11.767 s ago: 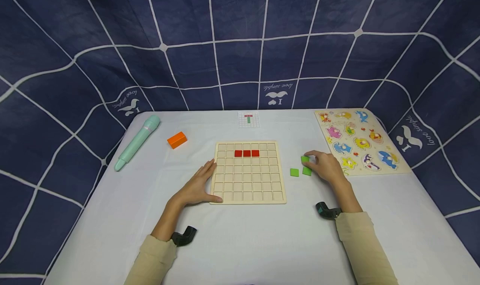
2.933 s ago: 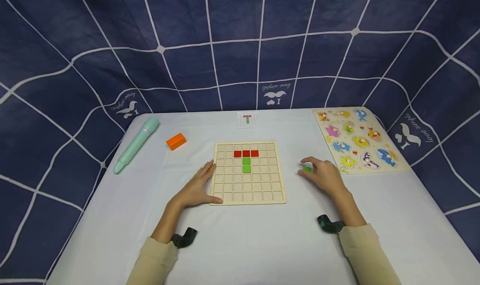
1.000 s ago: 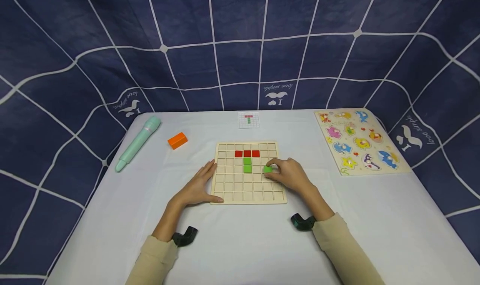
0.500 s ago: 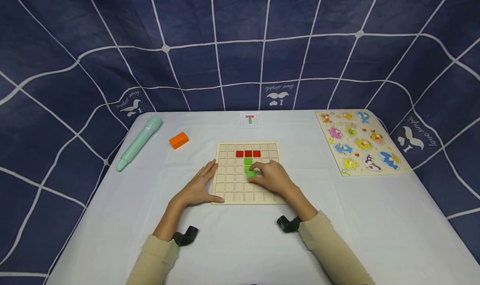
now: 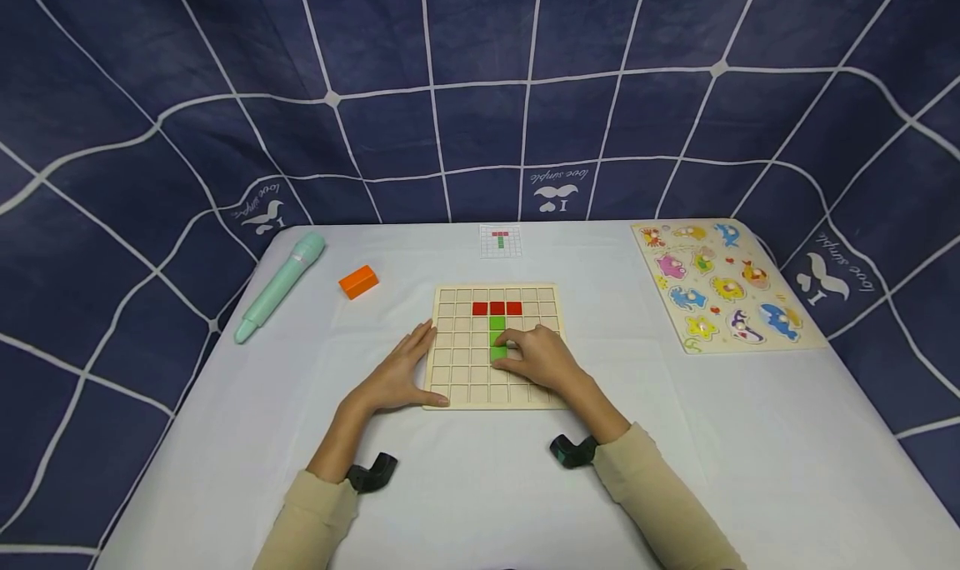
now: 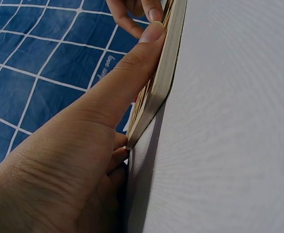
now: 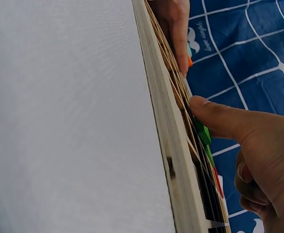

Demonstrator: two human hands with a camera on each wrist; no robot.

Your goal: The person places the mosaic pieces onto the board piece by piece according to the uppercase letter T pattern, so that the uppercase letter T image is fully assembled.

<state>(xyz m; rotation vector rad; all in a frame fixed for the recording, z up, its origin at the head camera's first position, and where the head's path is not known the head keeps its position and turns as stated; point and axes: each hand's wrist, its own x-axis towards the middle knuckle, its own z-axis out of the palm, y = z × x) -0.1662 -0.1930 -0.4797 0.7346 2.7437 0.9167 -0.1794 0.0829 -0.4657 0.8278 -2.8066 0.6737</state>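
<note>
A wooden grid board (image 5: 457, 374) lies mid-table, with a row of red square tiles (image 5: 497, 308) near its far side. Below the middle red tile, green tiles (image 5: 497, 323) run down one column. My right hand (image 5: 543, 358) pinches the lowest green tile (image 5: 498, 353) between thumb and index finger, right at its grid cell. In the right wrist view the thumb meets the board's surface beside a green tile (image 7: 203, 132). My left hand (image 5: 392, 377) rests along the board's left side, fingers extended, its thumb on the near left corner.
Behind the board lies a small pattern card (image 5: 501, 242) showing a red and green T. An orange block (image 5: 358, 282) and a mint-green microphone-like stick (image 5: 279, 288) lie to the left. An animal peg puzzle (image 5: 723, 291) lies at the back right.
The green tiles have gone from the table at the right into a column on the board. My right hand brought the last one leftward to the column's bottom; my left hand stayed put.
</note>
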